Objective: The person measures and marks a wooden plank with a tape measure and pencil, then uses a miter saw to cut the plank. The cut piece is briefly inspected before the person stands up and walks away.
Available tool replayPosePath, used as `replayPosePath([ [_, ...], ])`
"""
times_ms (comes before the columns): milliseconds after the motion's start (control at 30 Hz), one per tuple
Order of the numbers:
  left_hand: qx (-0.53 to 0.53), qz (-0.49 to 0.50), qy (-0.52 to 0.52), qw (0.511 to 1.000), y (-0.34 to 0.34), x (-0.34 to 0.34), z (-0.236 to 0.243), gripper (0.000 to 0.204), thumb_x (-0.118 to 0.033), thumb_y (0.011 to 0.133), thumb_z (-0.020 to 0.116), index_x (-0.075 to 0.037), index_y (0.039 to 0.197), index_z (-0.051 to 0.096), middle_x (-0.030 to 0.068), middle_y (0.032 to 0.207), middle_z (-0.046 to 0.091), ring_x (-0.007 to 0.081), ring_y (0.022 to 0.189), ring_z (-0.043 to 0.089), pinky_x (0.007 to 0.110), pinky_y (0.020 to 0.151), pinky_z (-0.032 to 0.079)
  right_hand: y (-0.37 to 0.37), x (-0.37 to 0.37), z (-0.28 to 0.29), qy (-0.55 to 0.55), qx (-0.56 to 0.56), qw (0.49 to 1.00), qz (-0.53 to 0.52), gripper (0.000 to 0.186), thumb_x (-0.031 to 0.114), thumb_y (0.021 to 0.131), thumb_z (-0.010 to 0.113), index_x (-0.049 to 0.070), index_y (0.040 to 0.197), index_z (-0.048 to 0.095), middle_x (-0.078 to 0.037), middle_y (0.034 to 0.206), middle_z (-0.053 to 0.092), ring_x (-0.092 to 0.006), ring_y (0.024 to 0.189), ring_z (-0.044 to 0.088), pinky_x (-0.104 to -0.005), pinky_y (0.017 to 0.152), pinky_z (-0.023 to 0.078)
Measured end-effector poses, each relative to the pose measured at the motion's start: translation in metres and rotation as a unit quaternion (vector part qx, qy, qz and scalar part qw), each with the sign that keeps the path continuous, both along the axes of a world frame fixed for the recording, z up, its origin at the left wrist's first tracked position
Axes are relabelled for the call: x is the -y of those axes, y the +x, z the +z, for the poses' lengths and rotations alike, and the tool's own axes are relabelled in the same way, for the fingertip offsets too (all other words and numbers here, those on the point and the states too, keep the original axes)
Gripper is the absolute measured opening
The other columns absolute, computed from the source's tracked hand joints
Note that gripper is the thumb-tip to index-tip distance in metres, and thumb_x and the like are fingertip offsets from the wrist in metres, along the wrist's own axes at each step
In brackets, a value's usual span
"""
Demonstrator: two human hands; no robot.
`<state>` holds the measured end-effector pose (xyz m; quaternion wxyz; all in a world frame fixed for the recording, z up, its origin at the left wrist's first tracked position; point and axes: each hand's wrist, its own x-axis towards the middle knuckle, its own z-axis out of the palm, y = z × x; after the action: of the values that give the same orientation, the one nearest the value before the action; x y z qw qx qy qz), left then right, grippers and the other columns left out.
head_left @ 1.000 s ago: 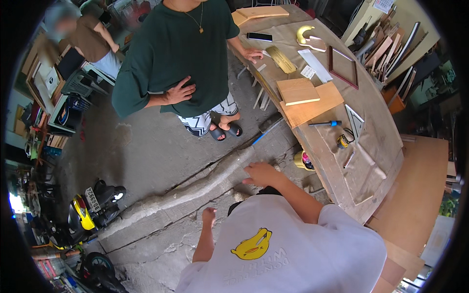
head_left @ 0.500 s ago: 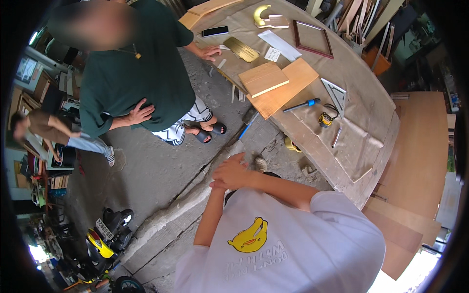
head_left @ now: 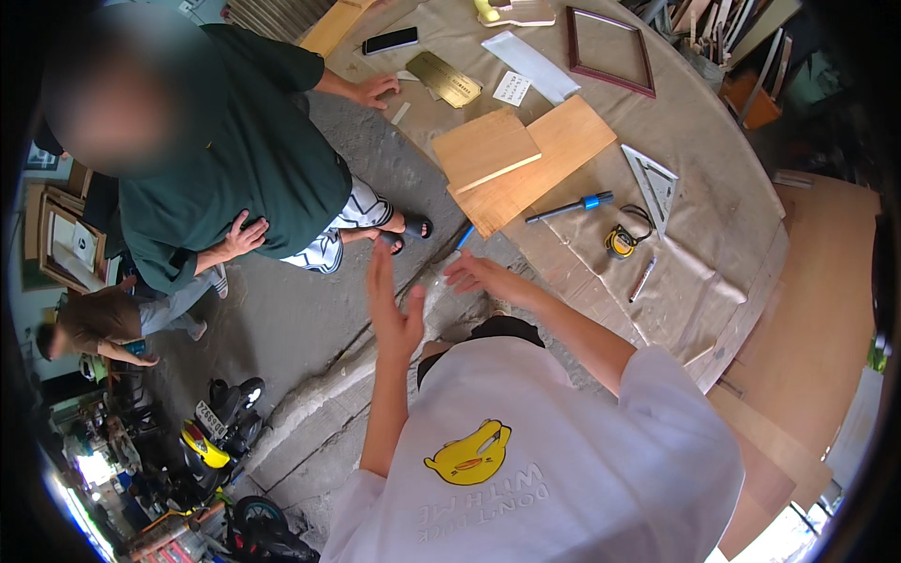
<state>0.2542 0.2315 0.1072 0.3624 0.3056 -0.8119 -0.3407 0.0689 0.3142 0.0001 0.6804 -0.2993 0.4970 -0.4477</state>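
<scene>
My left hand (head_left: 394, 305) is raised in front of my body, its fingers stretched up and the thumb apart. Across from it, my right hand (head_left: 477, 273) hovers with loosely spread fingers near the table's edge. Both hands are empty and apart from each other. Nearest to the right hand on the table are two wooden boards, a short board (head_left: 486, 150) lying across a longer board (head_left: 549, 164). To their right lie a dark rod-shaped tool with a blue part (head_left: 571, 206), a yellow tape measure (head_left: 620, 241), a pen (head_left: 643, 280) and a metal triangular square (head_left: 654, 188).
The cloth-covered table (head_left: 694, 310) also bears a phone (head_left: 389, 40), a brass-coloured plate (head_left: 444, 79), a white card (head_left: 512, 88) and a picture frame (head_left: 610, 49). A person in a dark green shirt (head_left: 244, 141) stands at the left; another person (head_left: 103, 314) bends farther back. A motorbike (head_left: 211, 436) stands lower left.
My hands were clasped together and have separated, the left one rising upright. My view has shifted, and the person in the background has moved lower in the picture.
</scene>
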Motion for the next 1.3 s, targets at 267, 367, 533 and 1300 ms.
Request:
replayPosePath([
  [267,0.162,-0.076,-0.209,0.961,-0.021,-0.023,-0.077,0.067,-0.055,0.095,0.047,-0.008,0.143,0.052,0.0174,0.155,0.040,0.0368,0.143,0.037,0.050,0.118,0.024,0.024,0.034,0.063,-0.087,0.411,0.903,-0.087,0.072,0.059,0.105,0.026,0.000,0.135,0.052,-0.014,0.133,0.059,-0.0241,0.125,0.055,-0.0363,0.107,0.041],
  [367,0.259,-0.021,-0.083,0.962,-0.004,-0.019,-0.110,0.059,-0.049,0.095,0.053,-0.006,0.136,0.058,0.0206,0.151,0.044,0.0373,0.140,0.041,0.049,0.114,0.031,-0.002,0.031,0.044,-0.144,0.187,0.963,-0.133,0.061,0.052,0.106,0.034,0.002,0.136,0.050,-0.015,0.130,0.060,-0.0236,0.121,0.058,-0.0383,0.105,0.043],
  [533,0.335,0.111,0.303,0.885,0.150,-0.036,-0.235,0.051,-0.044,0.097,0.057,-0.002,0.123,0.066,0.0263,0.116,0.068,0.0395,0.115,0.063,0.043,0.097,0.049,-0.079,0.042,-0.045,0.002,0.132,0.890,-0.437,0.037,0.035,0.100,0.056,0.009,0.125,0.049,-0.012,0.111,0.063,-0.0209,0.093,0.065,-0.0354,0.078,0.054],
  [1300,0.140,0.223,0.553,0.790,0.242,-0.158,-0.272,0.042,-0.031,0.098,0.065,-0.001,0.126,0.061,0.0102,0.112,0.069,0.0214,0.100,0.067,0.035,0.085,0.054,-0.160,0.085,-0.047,0.019,0.001,0.846,-0.533,0.031,0.018,0.094,0.069,0.009,0.116,0.049,-0.010,0.098,0.065,-0.0186,0.075,0.069,-0.0299,0.056,0.054],
])
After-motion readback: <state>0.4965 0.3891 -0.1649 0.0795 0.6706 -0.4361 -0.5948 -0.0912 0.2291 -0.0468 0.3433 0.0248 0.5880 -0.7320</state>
